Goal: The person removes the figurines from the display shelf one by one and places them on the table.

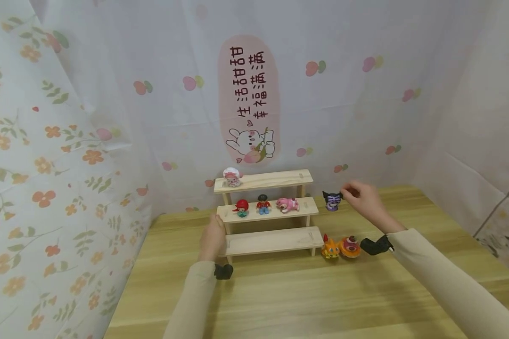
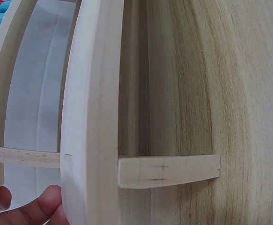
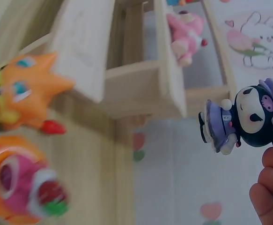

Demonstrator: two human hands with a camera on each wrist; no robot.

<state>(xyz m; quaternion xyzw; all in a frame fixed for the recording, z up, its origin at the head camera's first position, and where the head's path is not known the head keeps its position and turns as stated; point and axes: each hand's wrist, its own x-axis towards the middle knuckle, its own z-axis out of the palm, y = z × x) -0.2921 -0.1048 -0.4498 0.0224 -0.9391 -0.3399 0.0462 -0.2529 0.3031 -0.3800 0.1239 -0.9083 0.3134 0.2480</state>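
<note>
Purple and black, the figurine (image 1: 332,201) hung in the air just right of the middle shelf (image 1: 310,209), pinched by my right hand (image 1: 363,199) at the side of its head. Held only there, it could have twisted or dropped had the pinch loosened. My left hand (image 1: 212,239), well apart from the right, lay at the left end of the wooden stand (image 1: 271,239); whether it gripped or merely rested, I could not tell. A push there might have shifted the stand and toppled its load. Of that load, the pink figure (image 1: 287,204) was likeliest to be struck by a sideways swing; beyond it, the red-jacketed figure (image 1: 263,205) and the red-haired figure (image 1: 241,208) could have fallen in turn. On the top shelf (image 1: 275,179), the white-capped figure (image 1: 232,177) was exposed to any jolt. On the table (image 1: 280,301), the orange star-shaped figure (image 1: 330,248) and the orange-ringed figure (image 1: 350,247) stood where a dipping wrist might have swept them aside.
</note>
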